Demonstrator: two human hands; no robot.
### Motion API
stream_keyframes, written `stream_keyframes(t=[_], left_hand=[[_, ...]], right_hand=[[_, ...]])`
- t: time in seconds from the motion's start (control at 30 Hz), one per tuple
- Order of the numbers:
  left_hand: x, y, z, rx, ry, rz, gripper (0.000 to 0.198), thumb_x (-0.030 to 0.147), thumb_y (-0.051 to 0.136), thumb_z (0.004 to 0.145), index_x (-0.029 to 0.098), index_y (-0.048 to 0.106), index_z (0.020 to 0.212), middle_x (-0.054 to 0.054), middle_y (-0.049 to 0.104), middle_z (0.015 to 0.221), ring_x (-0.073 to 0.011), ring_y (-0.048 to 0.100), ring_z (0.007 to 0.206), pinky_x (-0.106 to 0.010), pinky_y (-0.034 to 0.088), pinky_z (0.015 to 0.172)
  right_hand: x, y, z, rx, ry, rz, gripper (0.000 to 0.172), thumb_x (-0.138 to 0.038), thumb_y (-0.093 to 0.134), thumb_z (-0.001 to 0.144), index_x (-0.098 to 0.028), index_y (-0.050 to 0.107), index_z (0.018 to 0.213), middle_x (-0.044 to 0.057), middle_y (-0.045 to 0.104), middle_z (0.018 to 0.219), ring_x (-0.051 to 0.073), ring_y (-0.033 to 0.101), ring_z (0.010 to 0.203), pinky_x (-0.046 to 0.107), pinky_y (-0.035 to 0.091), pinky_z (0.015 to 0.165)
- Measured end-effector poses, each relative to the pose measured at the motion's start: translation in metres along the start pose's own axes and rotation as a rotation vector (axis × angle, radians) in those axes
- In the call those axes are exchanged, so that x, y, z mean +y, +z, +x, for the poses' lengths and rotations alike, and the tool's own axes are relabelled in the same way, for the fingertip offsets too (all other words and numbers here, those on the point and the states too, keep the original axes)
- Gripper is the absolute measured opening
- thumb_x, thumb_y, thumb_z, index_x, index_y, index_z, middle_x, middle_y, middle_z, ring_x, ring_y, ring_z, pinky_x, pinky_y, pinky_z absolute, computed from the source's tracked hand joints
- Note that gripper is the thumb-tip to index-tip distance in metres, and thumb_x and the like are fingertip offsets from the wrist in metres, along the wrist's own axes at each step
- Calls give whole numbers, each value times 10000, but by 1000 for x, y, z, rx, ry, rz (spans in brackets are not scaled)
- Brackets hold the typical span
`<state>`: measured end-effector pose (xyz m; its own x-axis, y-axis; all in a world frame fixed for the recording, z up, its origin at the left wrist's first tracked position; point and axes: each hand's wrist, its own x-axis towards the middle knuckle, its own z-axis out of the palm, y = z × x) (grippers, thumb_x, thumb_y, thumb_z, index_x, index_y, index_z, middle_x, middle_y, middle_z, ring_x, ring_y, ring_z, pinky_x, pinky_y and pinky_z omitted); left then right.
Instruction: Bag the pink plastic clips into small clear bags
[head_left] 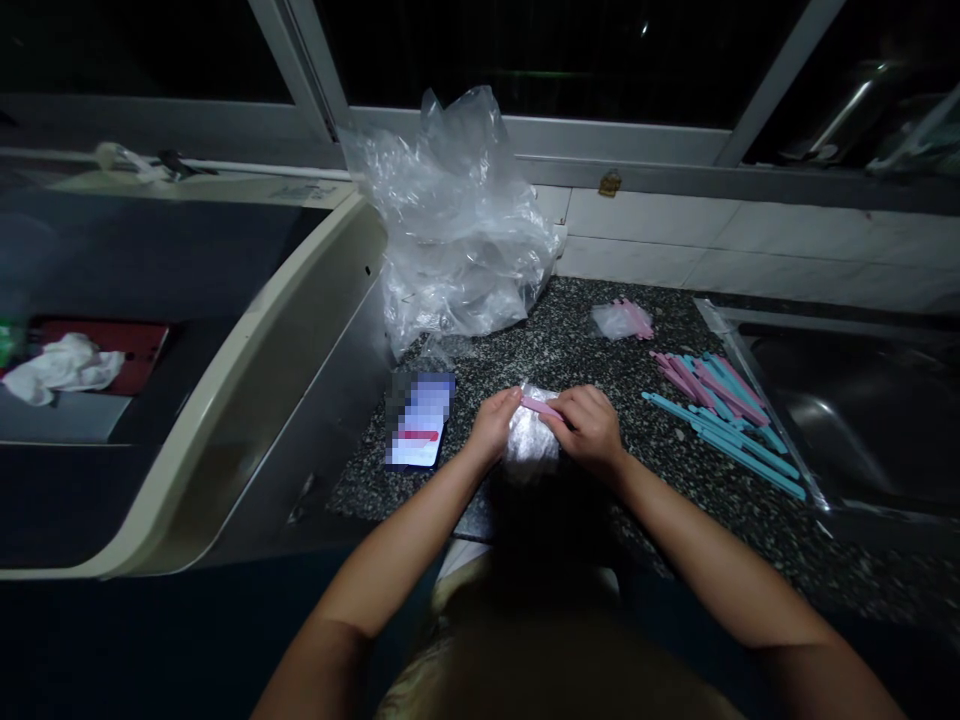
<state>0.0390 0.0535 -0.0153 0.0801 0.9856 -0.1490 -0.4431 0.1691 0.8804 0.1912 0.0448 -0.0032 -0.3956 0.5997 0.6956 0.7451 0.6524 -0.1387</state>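
Observation:
My left hand pinches the left edge of a small clear plastic bag at the counter's near side. A flat pink strip lies across the bag's upper part, its right end between the fingers of my right hand. Whether the strip is inside the bag or on top of it, I cannot tell. To the right, several pink strips and blue strips lie in a loose pile. Farther back, a small plastic bag rests against more pink strips.
A lit phone lies left of my hands. Behind it stands a big heap of clear plastic bags. A bulky beige-edged appliance borders the speckled counter on the left, and a metal sink on the right.

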Motion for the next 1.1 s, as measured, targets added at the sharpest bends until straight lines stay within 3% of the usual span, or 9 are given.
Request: stream_keyframes(t=[0.3,0.73,1.1], left_hand=[[-4,0,3,2,-43,-107,437,491,740,482,126,542,620,38,518,527,-80,445,485,-215,337,516],[-1,2,2,5,-104,-170,448,466,766,443,130,530,623,35,530,520,-84,464,469,-220,358,510],[-2,1,3,4,-46,-6,455,544,693,512,130,555,639,30,538,520,-86,451,478,-212,341,507]], right_hand=[[-1,-1,3,85,-67,-11,128,-274,579,792,-166,628,744,40,607,664,151,480,649,291,351,605],[1,1,0,94,-59,4,92,-262,600,774,-177,637,770,32,619,678,151,504,669,298,368,624],[1,1,2,118,11,108,95,-270,614,764,-184,647,790,37,630,701,155,525,687,301,403,643]])
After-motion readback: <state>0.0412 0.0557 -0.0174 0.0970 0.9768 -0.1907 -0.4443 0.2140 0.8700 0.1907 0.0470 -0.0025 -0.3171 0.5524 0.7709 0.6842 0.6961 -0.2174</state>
